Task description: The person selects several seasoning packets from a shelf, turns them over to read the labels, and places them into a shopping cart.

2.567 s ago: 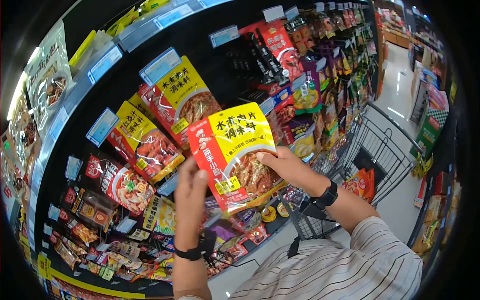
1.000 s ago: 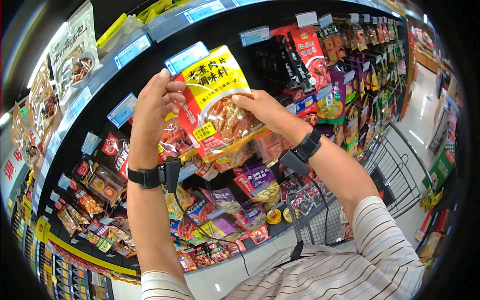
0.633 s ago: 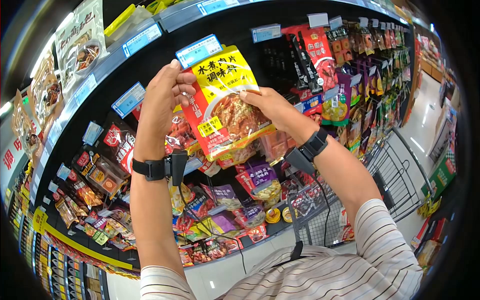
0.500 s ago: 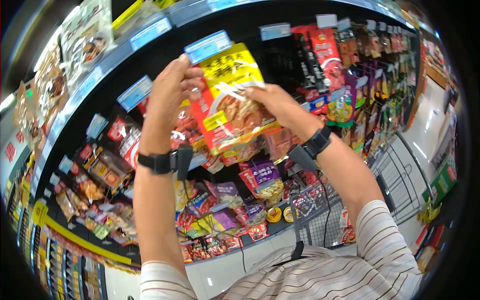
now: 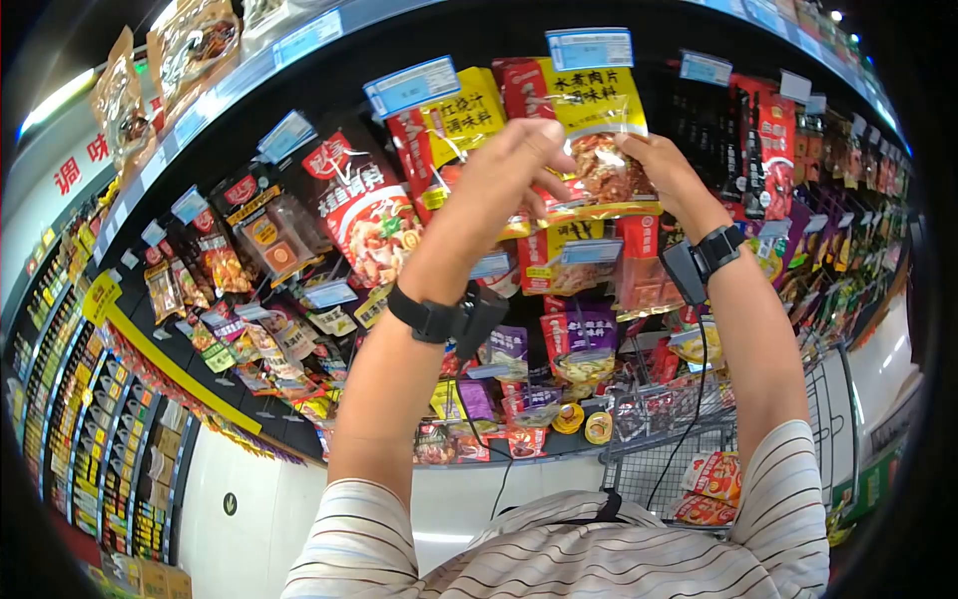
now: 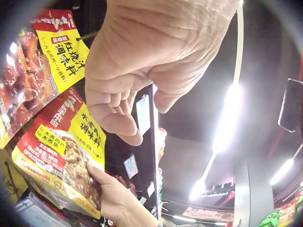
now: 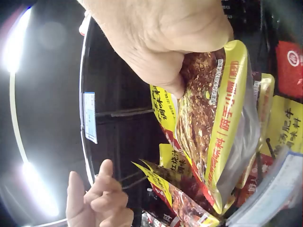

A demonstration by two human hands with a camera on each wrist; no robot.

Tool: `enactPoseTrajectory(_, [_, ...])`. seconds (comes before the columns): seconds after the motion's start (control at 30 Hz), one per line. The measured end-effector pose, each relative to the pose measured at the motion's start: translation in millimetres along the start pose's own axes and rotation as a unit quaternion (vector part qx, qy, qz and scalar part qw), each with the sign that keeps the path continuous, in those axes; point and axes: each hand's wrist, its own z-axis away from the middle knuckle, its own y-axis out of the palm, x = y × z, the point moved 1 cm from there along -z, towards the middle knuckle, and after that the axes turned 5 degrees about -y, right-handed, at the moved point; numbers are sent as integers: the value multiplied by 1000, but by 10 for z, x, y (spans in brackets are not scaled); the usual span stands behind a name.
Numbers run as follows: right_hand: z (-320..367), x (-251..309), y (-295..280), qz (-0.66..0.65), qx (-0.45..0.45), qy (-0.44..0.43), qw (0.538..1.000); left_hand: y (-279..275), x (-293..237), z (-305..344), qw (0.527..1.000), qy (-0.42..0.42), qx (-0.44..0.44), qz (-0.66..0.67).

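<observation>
A yellow-and-red seasoning packet (image 5: 604,115) with a meat dish pictured on it is at the shelf rack, its top right below a price tag (image 5: 589,48). My right hand (image 5: 667,172) pinches its right edge, thumb on the front; the right wrist view shows the packet's side (image 7: 222,127) bulging below the thumb. My left hand (image 5: 509,175) is in front of the packet's lower left, fingers loosely bent and holding nothing. In the left wrist view this hand (image 6: 142,61) is apart from the packet (image 6: 61,151). A metal hook (image 7: 132,113) reaches toward the packet's top.
Similar packets hang alongside, among them a yellow-and-red one (image 5: 449,125) and a red-and-white one (image 5: 364,205). More bags hang below. A shopping cart (image 5: 828,399) with red packets (image 5: 714,474) in it stands at the right. Cables run from both wrist cameras.
My left hand has come away from the packet's upper left edge and moved lower. The right hand still pinches the right edge. The head view has turned left, shifting the rack rightward.
</observation>
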Motion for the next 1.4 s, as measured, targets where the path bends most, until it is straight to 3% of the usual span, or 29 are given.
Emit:
enactPoseTrajectory(0.3, [-187,-280,12,146,-52,-87,984,176,158,707,998,-27,53,-7])
enactPoseTrajectory(0.43, [-159,-453,-115,304,-82,-118,942,204,384,1031,994,-80,65,-38])
enactPoseTrajectory(0.6, [-10,-553,-147,311,-114,-141,933,218,645,1300,989,-125,83,-2])
enactPoseTrajectory(0.73, [124,-469,-44,400,-131,-151,895,289,873,1449,982,-157,105,23])
enactPoseTrajectory(0.93, [85,-431,-16,415,-120,-102,896,435,1183,1584,967,-208,139,55])
enactPoseTrajectory(1.1, [208,-544,-146,378,-144,-158,901,416,1324,1735,969,-195,135,73])
enactPoseTrajectory(1.27, [754,-401,-97,295,-147,-212,920,365,1473,1887,957,-236,153,71])
enactPoseTrajectory(1.4, [1286,-285,-100,256,-145,-190,937,466,1655,1973,941,-268,187,90])
